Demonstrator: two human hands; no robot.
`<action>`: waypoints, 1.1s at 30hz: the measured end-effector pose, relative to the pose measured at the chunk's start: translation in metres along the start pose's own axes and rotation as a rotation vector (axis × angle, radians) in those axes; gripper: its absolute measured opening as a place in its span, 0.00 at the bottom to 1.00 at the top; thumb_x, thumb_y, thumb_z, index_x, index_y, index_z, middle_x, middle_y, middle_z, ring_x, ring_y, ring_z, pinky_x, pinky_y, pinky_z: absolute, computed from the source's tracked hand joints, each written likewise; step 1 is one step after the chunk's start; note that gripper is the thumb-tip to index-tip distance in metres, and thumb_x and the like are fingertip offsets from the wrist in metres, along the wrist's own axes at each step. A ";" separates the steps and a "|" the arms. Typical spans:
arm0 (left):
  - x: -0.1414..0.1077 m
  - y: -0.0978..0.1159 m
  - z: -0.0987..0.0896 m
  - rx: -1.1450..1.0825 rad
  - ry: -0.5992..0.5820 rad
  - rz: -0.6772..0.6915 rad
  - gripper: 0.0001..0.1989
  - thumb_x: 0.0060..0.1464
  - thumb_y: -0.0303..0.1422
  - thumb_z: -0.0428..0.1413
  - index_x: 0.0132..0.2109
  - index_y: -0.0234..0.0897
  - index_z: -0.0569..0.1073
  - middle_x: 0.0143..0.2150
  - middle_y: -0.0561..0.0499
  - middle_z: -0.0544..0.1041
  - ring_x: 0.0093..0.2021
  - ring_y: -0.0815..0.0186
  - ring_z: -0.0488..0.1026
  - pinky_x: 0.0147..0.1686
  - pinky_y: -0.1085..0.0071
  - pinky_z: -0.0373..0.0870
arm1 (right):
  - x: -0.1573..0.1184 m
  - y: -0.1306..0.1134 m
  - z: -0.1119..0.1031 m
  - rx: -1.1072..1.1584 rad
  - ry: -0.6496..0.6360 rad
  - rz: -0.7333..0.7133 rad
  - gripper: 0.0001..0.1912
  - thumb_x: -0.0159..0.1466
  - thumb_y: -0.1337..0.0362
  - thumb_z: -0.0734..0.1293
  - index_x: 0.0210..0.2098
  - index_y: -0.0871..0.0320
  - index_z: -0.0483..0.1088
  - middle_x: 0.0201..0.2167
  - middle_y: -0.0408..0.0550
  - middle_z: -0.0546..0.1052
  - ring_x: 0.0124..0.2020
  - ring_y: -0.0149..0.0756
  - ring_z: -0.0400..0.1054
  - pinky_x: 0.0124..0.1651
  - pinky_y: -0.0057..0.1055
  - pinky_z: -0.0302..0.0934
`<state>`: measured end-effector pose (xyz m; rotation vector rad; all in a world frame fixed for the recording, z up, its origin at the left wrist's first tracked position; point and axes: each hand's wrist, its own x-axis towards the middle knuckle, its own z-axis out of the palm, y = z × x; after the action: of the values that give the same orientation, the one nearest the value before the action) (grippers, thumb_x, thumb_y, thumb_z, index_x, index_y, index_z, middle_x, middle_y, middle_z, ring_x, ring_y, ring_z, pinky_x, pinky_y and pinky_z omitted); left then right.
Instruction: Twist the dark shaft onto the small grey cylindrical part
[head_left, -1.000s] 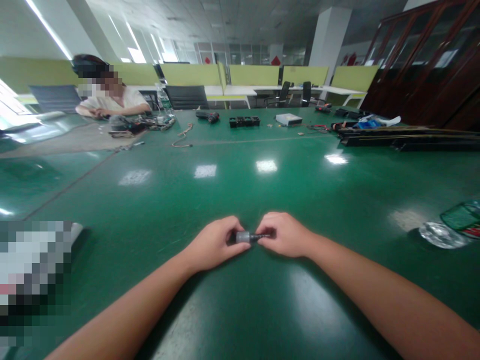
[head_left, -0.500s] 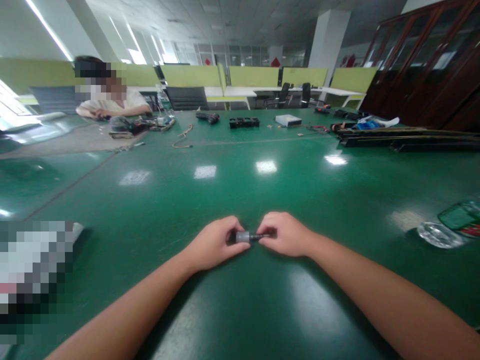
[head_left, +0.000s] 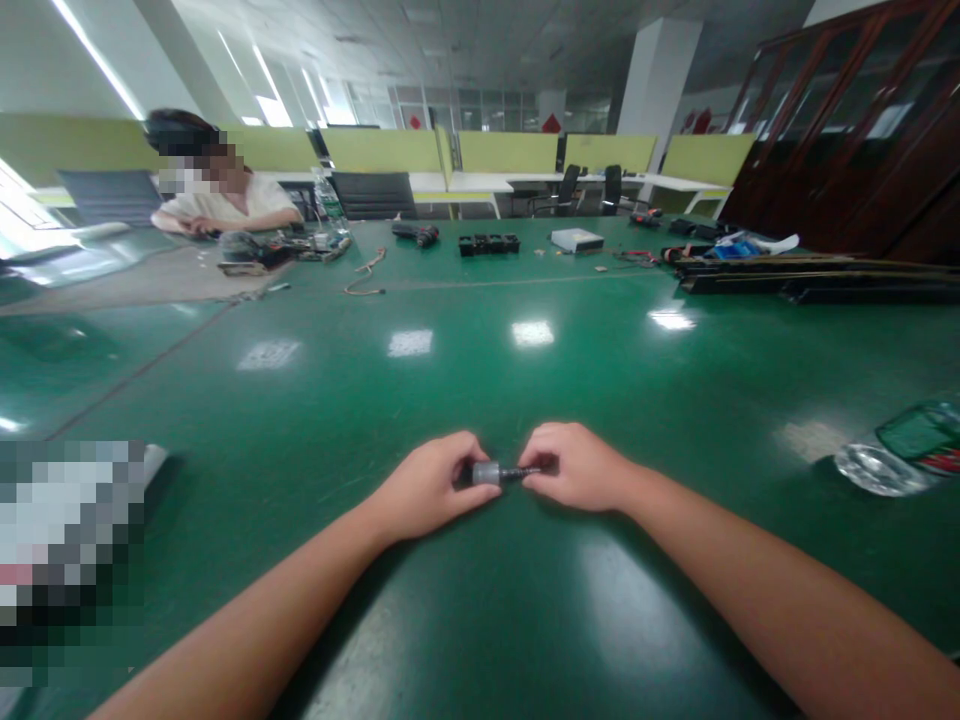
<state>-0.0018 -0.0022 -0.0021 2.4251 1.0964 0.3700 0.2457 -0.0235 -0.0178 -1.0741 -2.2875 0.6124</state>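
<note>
Since the earlier frame, the right hand [head_left: 579,468] has been shifted very slightly towards 3 o'clock, and a little more of a dark rod [head_left: 516,474] is bared. The rod is seen in line with a grey cylinder [head_left: 487,473], between the hands, at or just above the desk [head_left: 480,385]. The cylinder is held in the grip of the left hand [head_left: 431,487]; the rod is pinched in the right grip. Both parts are judged to be joined, though any fastening is too small to be made out; neither has been set down. From the cylinder, a clear bottle [head_left: 881,470] is seen at 3 o'clock, a white box [head_left: 577,241] at 1, a black block [head_left: 489,245] at 12, a seated person [head_left: 251,200] at 10.
</note>
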 end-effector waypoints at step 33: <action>0.001 0.000 0.000 -0.003 -0.007 -0.006 0.15 0.55 0.45 0.60 0.39 0.38 0.73 0.30 0.54 0.72 0.29 0.66 0.67 0.29 0.72 0.59 | -0.004 0.001 -0.009 -0.062 -0.032 0.016 0.03 0.59 0.68 0.71 0.35 0.58 0.77 0.32 0.46 0.77 0.35 0.34 0.69 0.40 0.29 0.60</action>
<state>-0.0012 -0.0016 -0.0015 2.4177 1.0995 0.3614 0.2541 -0.0248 -0.0128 -1.1205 -2.3416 0.5724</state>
